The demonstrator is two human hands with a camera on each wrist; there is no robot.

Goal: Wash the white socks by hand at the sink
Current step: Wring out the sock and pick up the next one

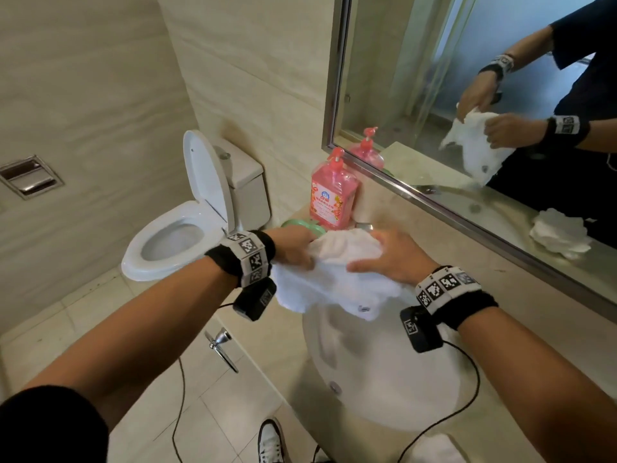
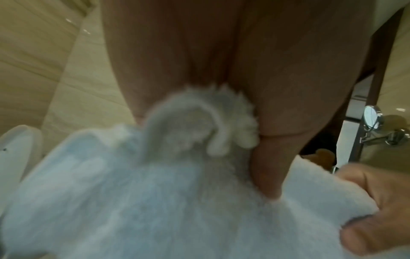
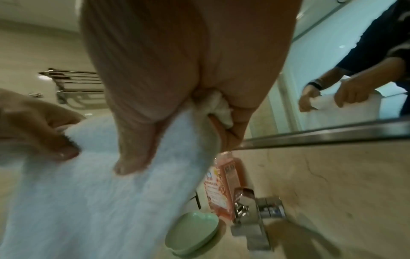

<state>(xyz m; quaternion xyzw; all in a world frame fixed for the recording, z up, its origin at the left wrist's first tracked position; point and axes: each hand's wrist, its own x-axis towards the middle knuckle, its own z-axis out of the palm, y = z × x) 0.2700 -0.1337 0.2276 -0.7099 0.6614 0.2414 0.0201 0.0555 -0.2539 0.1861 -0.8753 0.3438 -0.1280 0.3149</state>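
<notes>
Holding a white sock (image 1: 334,279) over the sink (image 1: 384,379), both hands clamped on it: left hand (image 1: 293,248) pinching one end, right hand (image 1: 394,255) gripping the other, cloth stretched between. Seen close from the left wrist, a fuzzy cuff (image 2: 213,122) bunched in the left grip, thumb (image 2: 268,171) pressed into the pile. From the right wrist, a wad of fabric squeezed between curled fingers (image 3: 235,122). Visible there but hidden from the head view by the sock: a chrome tap (image 3: 257,219) on the beige surface (image 3: 332,192). Just left of it a green soap dish (image 3: 193,231), then a pink pump bottle (image 1: 334,192) with a round blue-and-white logo and small print too blurred to read. Shown only by the head view: an open toilet (image 1: 193,212) beyond the surface, a mirror (image 1: 467,95) reflecting hands and sock, and in it a second white bundle (image 1: 561,233) lying on the surface.
</notes>
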